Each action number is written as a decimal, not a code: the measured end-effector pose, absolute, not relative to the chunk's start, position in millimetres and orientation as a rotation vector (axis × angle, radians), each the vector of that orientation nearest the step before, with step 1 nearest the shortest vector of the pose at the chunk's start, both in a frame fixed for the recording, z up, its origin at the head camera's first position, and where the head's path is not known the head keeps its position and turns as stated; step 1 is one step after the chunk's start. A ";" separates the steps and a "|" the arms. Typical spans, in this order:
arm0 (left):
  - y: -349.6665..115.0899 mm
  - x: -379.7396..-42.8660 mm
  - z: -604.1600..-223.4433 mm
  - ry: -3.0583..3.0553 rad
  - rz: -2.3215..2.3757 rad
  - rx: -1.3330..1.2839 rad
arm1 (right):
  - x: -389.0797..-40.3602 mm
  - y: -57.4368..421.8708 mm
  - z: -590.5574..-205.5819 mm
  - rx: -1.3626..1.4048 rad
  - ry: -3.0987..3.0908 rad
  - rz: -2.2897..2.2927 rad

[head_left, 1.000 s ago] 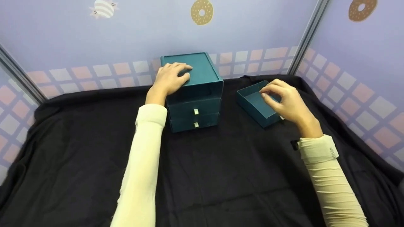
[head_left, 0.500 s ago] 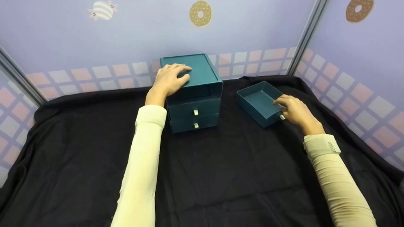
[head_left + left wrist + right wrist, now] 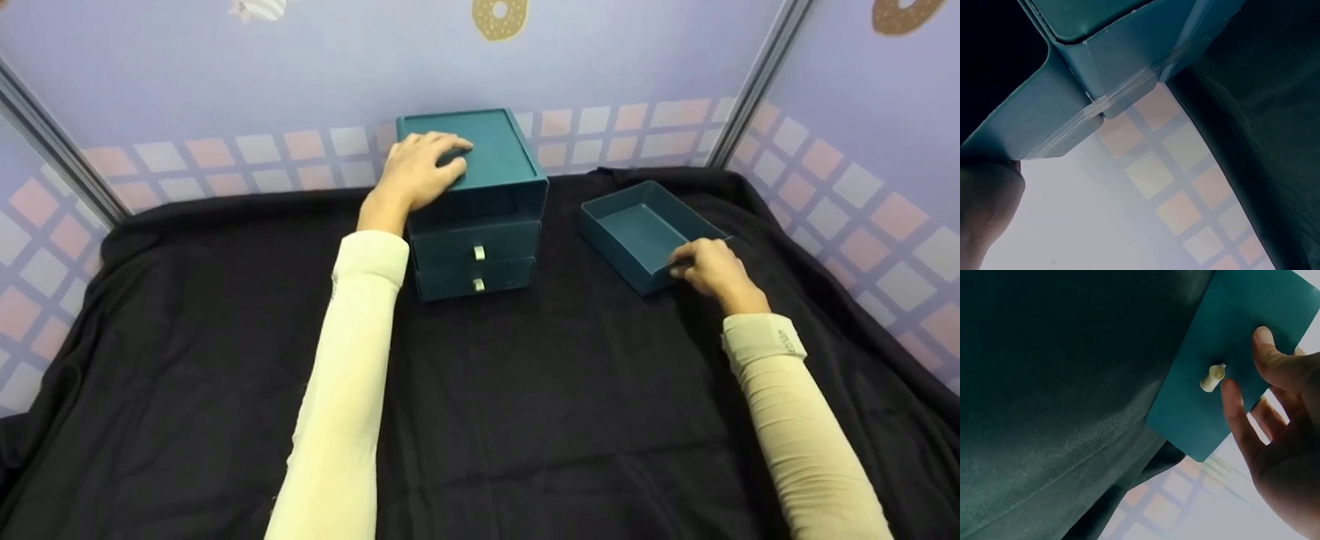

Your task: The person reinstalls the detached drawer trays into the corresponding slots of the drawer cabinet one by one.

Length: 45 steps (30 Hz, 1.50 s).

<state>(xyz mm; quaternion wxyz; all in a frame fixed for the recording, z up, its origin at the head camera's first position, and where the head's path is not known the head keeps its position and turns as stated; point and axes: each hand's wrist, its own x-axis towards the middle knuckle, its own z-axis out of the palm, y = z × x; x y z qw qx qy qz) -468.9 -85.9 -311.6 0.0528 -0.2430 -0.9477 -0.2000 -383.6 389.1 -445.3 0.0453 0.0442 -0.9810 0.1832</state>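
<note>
Worktop, black-draped. At 12 o'clock, cabinet, top slot gaping. At 2, drawer, apart from cabinet. Left hand loose atop cabinet. Right hand: just shifted from over drawer to its 4 o'clock wall, pinching there beside knob. Drawer seemingly secured for handling.

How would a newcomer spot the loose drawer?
In the head view, find the teal cabinet on black cloth. Right of it, at the right hand, is the loose drawer. Unlike the two drawers in the cabinet, it is outside, open top showing.
</note>
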 end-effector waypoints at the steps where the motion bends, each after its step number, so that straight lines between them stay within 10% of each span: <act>1: -86.5 -468.6 -307.6 -2.880 -0.602 -0.739 | -384.6 388.4 -442.1 0.135 -2.996 0.557; 45: -83.4 -469.5 -317.0 -2.859 -0.589 -0.708 | -378.6 398.4 -468.9 0.711 -2.577 0.219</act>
